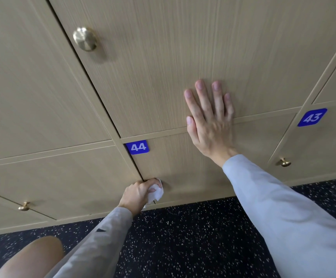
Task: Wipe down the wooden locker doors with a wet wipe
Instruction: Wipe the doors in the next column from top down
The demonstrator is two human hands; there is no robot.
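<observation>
My left hand (137, 194) grips the one crumpled white wet wipe (156, 193) low on the pale wooden locker door numbered 44 (187, 169), whose unwiped face stretches up and rightward toward my right hand (208, 121), pressed flat with fingers (201, 97) spread; four brass knobs (85, 39) show.

Two hands: the left hand (138, 192), the right hand (209, 121). One wet wipe (156, 193), in the left fingers. Three brass knobs (84, 39) in plain sight. Two full blue number plates: 44 (137, 147) left of the right fingers, 43 (312, 117) to their right.
</observation>
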